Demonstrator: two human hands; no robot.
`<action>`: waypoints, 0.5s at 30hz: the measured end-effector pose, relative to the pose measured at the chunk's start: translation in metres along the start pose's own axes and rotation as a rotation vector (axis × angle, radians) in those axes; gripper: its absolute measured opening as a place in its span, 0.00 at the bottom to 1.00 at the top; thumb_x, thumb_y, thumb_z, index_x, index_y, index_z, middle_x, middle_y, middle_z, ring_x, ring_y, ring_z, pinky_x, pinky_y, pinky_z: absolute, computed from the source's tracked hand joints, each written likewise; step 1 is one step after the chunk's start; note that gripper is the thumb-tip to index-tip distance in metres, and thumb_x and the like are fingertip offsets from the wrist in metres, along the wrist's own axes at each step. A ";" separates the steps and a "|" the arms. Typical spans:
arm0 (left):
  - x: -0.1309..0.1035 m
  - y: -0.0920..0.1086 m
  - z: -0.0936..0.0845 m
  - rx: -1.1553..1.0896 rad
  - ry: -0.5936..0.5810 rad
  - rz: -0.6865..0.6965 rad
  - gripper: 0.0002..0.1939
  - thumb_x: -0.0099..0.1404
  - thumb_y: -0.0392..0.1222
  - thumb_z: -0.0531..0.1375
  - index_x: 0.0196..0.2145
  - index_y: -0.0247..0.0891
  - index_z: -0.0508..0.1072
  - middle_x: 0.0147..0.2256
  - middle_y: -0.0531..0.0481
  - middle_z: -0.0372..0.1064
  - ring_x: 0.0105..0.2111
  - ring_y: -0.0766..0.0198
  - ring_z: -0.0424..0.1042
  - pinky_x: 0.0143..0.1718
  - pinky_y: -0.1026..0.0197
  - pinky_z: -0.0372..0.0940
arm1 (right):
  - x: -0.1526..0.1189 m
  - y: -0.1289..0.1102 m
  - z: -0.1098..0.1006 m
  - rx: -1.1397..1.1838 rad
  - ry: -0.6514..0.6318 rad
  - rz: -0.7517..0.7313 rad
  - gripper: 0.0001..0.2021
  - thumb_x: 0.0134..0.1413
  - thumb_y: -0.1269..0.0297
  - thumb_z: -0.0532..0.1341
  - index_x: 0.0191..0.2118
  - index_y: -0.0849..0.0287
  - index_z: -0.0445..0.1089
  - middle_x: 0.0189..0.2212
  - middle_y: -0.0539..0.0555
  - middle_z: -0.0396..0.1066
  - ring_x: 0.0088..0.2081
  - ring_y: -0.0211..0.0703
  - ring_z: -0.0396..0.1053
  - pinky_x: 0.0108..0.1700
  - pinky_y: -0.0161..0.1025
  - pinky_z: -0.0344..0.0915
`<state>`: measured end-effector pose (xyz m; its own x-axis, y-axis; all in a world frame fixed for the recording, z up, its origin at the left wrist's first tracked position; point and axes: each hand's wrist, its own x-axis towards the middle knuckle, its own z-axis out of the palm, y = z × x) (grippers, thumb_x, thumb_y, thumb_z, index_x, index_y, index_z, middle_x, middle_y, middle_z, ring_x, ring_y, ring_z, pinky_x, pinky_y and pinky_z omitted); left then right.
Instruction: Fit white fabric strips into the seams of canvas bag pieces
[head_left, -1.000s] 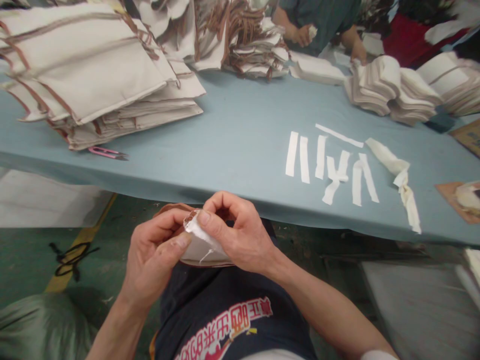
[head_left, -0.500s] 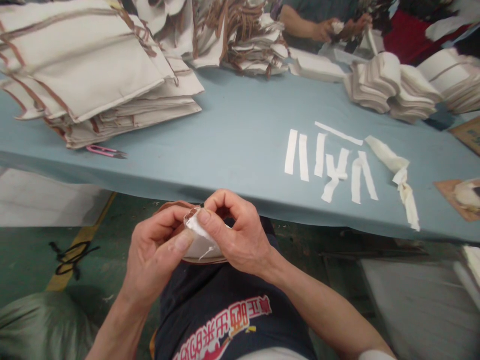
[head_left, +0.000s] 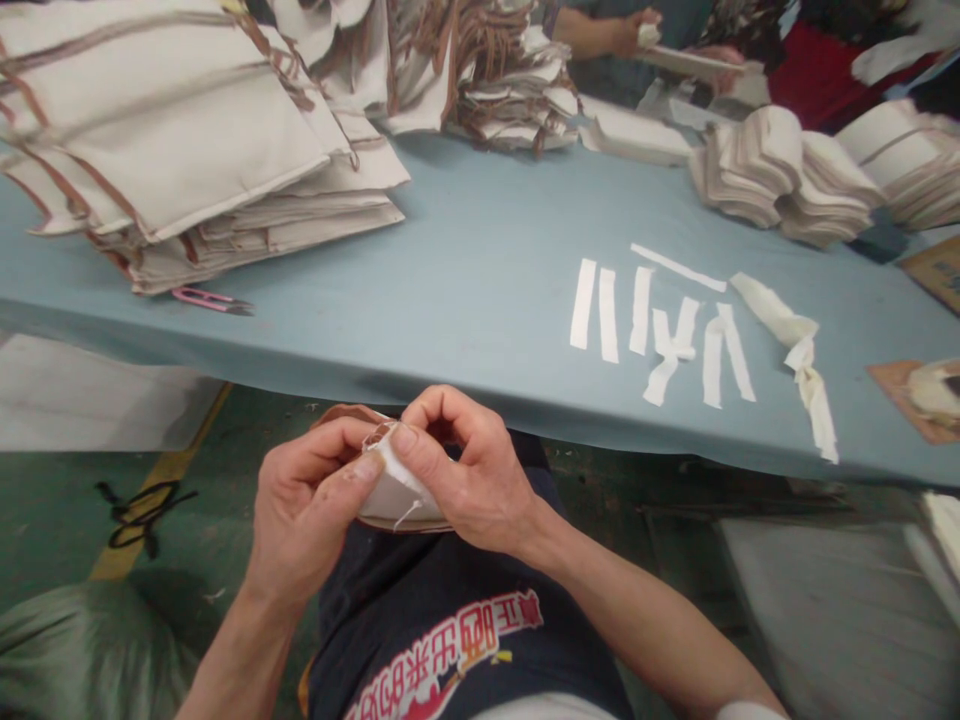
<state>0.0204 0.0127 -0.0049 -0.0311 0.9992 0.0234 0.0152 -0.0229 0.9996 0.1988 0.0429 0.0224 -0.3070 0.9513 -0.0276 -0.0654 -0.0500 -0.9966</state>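
Over my lap, just below the table's front edge, a white cloth piece with brown trim hangs between my hands. My left hand pinches its left side between thumb and fingers. The thumb and bent fingers of my right hand grip the upper edge, close to the left thumb. A narrow white strip runs along the cloth between the two thumbs, with loose threads at its ends. The fingers hide part of the cloth.
White strips and a twisted cream strip lie on the blue table. Pink snips rest beside a stack of white cloth pieces at left. Folded cloth piles stand at right; a person's hands work behind.
My hands have shifted very slightly, and the narrow strip between my thumbs now shows flatter. Across the table, the other person's hands have moved apart, with a pale strip between them.
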 end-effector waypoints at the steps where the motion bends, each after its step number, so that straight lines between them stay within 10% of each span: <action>1: 0.000 0.000 0.000 -0.008 0.000 0.012 0.20 0.68 0.62 0.73 0.32 0.42 0.86 0.36 0.47 0.81 0.36 0.56 0.77 0.35 0.61 0.69 | 0.000 0.000 0.000 0.010 -0.006 0.012 0.25 0.61 0.40 0.73 0.34 0.55 0.68 0.28 0.47 0.70 0.29 0.36 0.63 0.33 0.37 0.62; 15: -0.011 0.001 0.008 0.159 0.153 0.186 0.08 0.69 0.45 0.67 0.33 0.43 0.84 0.27 0.55 0.75 0.25 0.62 0.67 0.27 0.61 0.60 | 0.002 0.004 0.004 0.176 -0.077 0.163 0.28 0.53 0.37 0.77 0.34 0.56 0.68 0.28 0.46 0.69 0.30 0.35 0.62 0.32 0.35 0.62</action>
<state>0.0283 0.0020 -0.0043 -0.1632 0.9618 0.2198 0.1911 -0.1878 0.9635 0.1943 0.0430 0.0184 -0.3981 0.9006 -0.1745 -0.1712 -0.2599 -0.9503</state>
